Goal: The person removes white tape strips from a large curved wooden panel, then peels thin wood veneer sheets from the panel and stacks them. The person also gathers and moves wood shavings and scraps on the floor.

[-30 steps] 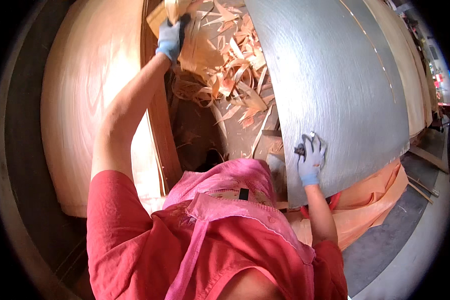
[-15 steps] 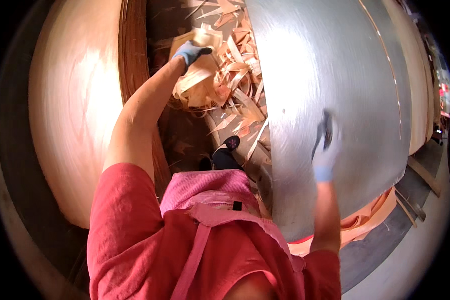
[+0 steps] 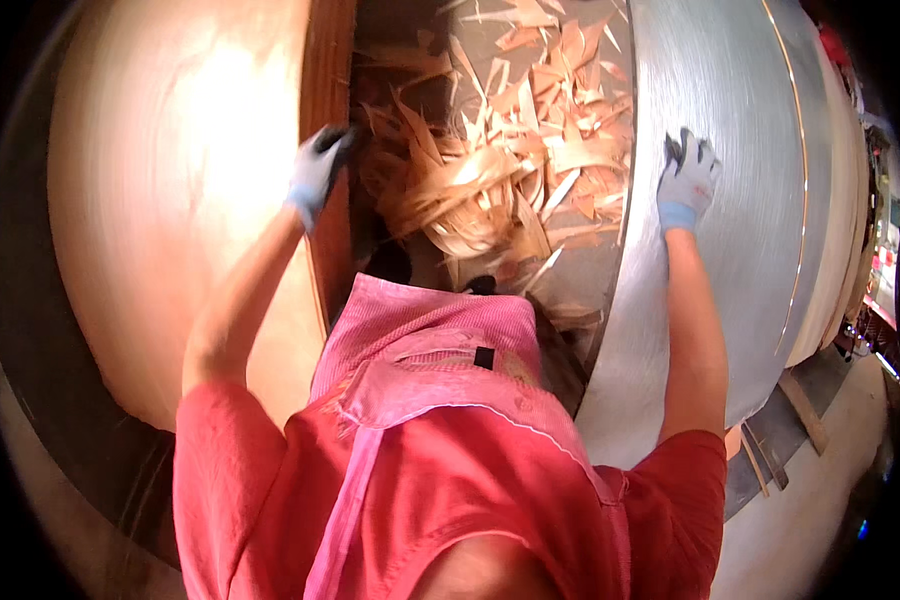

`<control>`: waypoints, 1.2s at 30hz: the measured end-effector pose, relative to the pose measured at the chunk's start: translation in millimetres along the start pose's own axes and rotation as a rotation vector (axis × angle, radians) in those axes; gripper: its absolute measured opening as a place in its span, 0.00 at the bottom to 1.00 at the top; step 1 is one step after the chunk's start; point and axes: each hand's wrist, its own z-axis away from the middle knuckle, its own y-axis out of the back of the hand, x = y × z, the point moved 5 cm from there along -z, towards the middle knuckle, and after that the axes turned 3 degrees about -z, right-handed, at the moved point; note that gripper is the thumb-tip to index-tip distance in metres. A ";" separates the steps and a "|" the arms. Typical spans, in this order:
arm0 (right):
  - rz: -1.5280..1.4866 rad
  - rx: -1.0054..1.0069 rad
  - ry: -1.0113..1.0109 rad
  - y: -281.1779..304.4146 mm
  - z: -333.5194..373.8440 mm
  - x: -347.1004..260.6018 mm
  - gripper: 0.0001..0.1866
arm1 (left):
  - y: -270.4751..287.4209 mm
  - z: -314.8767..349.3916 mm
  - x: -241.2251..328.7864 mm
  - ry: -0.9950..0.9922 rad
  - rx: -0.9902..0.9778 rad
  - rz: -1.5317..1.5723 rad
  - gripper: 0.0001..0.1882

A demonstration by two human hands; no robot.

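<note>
Veneer, by the look of it, makes up the stack at our left hand, its pale top sheet spreading leftward from that hand. The hand is over the stack's inner edge, wrist above the sheet and dark fingers toward the side. We see the fingers bent, but cannot tell whether they touch the edge or pinch anything.

Our right hand lies over the grey panel, palm down, fingers loosely spread with gaps between them and nothing visible in their grasp. The panel runs ahead of, behind and to both sides of that hand; a thin bright strip crosses it farther right, with pale sheets beyond.

Between our hands are curled, torn scraps, and nearer our body is our pink apron.

We judge one top sheet to be light and bendy, apt to split along its grain, so we would take it by the long edge just beside our left hand, with support spread wide. The panel looks smooth and perhaps slippery under the palm; its weight and stiffness we cannot tell. Its best hold seems the long edge to the left of our right hand.
</note>
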 end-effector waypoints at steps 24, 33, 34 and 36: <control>-0.005 -0.038 0.017 3.6 -2.9 -8.0 0.27 | 57.0 118.6 -60.5 0.325 0.436 0.539 0.12; -0.040 -0.091 -0.034 15.4 -1.5 -9.1 0.26 | 58.9 105.9 -69.4 0.445 0.331 0.467 0.13; -0.036 -0.086 -0.033 13.2 -2.5 -9.6 0.25 | 54.0 102.9 -70.0 0.434 0.310 0.496 0.13; -0.028 -0.075 -0.020 9.8 -1.8 -9.3 0.26 | 45.5 96.7 -69.6 0.413 0.279 0.552 0.13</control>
